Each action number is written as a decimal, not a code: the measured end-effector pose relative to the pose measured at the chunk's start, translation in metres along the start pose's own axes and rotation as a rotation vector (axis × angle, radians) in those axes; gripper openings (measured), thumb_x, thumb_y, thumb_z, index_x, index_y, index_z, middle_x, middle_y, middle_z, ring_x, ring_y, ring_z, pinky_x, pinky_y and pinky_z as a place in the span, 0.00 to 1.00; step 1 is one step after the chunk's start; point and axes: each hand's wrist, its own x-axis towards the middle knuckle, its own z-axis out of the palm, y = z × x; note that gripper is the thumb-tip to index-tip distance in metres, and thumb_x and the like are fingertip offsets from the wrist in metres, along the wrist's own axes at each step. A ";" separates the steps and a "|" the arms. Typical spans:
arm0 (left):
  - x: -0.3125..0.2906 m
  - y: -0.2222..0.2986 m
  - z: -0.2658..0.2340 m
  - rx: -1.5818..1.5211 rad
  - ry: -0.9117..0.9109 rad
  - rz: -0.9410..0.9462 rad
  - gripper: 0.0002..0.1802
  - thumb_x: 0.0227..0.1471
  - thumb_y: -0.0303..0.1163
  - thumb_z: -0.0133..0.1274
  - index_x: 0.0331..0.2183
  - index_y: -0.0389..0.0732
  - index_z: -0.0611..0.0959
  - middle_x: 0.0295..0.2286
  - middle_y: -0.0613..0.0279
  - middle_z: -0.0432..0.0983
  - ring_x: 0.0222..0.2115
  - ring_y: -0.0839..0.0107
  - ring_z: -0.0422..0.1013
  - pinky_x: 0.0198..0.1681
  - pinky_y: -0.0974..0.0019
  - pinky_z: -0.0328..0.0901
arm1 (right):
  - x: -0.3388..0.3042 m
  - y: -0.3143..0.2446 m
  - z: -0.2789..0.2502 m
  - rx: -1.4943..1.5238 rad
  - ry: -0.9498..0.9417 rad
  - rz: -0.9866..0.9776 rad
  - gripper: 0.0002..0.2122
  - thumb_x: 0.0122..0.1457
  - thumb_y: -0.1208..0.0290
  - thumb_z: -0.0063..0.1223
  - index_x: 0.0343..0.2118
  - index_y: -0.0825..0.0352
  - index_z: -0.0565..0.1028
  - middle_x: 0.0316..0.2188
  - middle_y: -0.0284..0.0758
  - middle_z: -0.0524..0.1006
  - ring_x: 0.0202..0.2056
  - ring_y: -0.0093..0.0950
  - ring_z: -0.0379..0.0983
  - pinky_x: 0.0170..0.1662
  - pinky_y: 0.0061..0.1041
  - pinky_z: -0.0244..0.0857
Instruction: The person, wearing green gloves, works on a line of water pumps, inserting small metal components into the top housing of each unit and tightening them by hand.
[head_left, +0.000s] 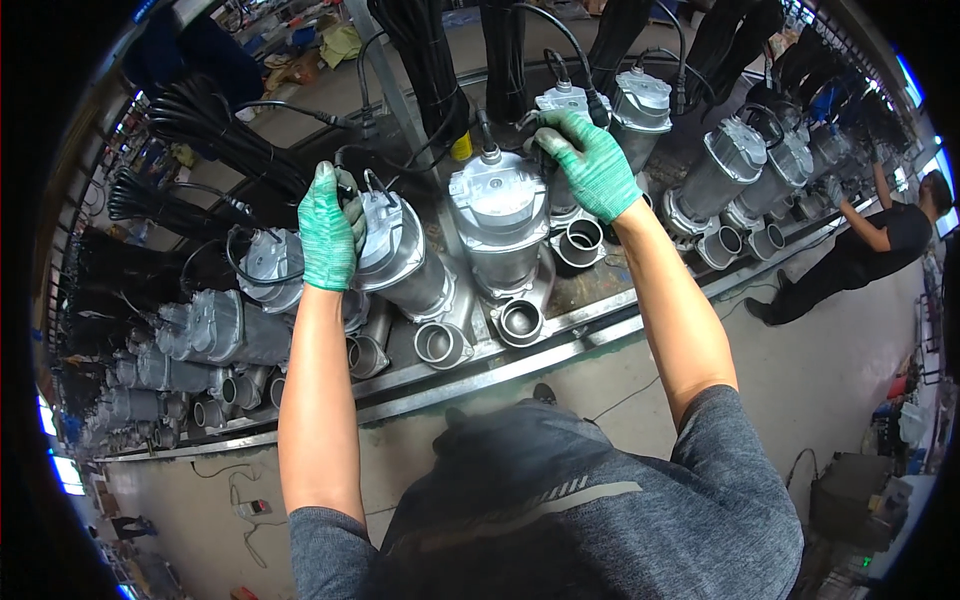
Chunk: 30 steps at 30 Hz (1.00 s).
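My left hand point(331, 232), in a green knit glove, is closed beside the top of a silver submersible pump point(395, 240). Its fingers curl round a dark part near that pump's cable entry, mostly hidden. On the right, my right hand point(592, 168), gloved the same way, is closed at the upper edge of the middle pump point(498, 205). Its fingertips pinch a dark piece there that the glove largely covers. Both pumps stand upright with round outlet ports, such as the left pump's port point(437, 343), facing me. A black cable point(410, 165) arches between them.
More pumps point(215, 328) line the metal-edged bench point(490, 362) on both sides. Bundles of black cable point(420, 60) hang behind them. Another person point(890, 235) works at the bench's far right. A thin cord point(628, 400) lies on the floor.
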 end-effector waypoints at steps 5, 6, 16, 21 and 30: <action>-0.003 0.004 0.002 -0.017 -0.001 -0.019 0.23 0.62 0.58 0.48 0.28 0.49 0.77 0.11 0.78 0.54 0.09 0.84 0.48 0.12 0.77 0.43 | 0.002 -0.002 -0.006 -0.113 -0.121 -0.109 0.12 0.66 0.73 0.50 0.49 0.70 0.77 0.38 0.35 0.80 0.41 0.24 0.77 0.48 0.24 0.71; -0.003 0.004 0.002 -0.014 0.000 -0.016 0.23 0.62 0.58 0.48 0.28 0.49 0.77 0.11 0.78 0.54 0.09 0.84 0.48 0.12 0.77 0.43 | 0.003 -0.005 -0.008 -0.100 -0.137 -0.085 0.12 0.66 0.72 0.51 0.49 0.70 0.77 0.39 0.36 0.80 0.41 0.24 0.77 0.48 0.24 0.71; -0.004 0.006 0.000 -0.006 -0.037 -0.016 0.23 0.63 0.58 0.47 0.29 0.49 0.77 0.10 0.78 0.54 0.09 0.84 0.48 0.12 0.77 0.42 | 0.008 -0.003 -0.013 -0.220 -0.069 0.085 0.16 0.60 0.68 0.59 0.45 0.74 0.77 0.36 0.39 0.81 0.38 0.24 0.78 0.42 0.25 0.73; -0.005 0.008 0.001 0.009 -0.049 -0.011 0.24 0.63 0.58 0.46 0.27 0.49 0.74 0.11 0.78 0.53 0.09 0.84 0.47 0.11 0.77 0.41 | 0.005 -0.013 -0.004 -0.080 -0.054 0.165 0.16 0.61 0.69 0.58 0.46 0.77 0.76 0.37 0.39 0.81 0.38 0.25 0.79 0.42 0.25 0.75; -0.003 0.006 -0.001 -0.008 -0.046 -0.009 0.24 0.63 0.57 0.46 0.27 0.49 0.74 0.11 0.78 0.53 0.08 0.84 0.46 0.11 0.77 0.41 | 0.005 -0.006 -0.014 -0.004 -0.183 0.134 0.12 0.61 0.70 0.59 0.41 0.74 0.78 0.35 0.37 0.82 0.37 0.23 0.79 0.43 0.23 0.74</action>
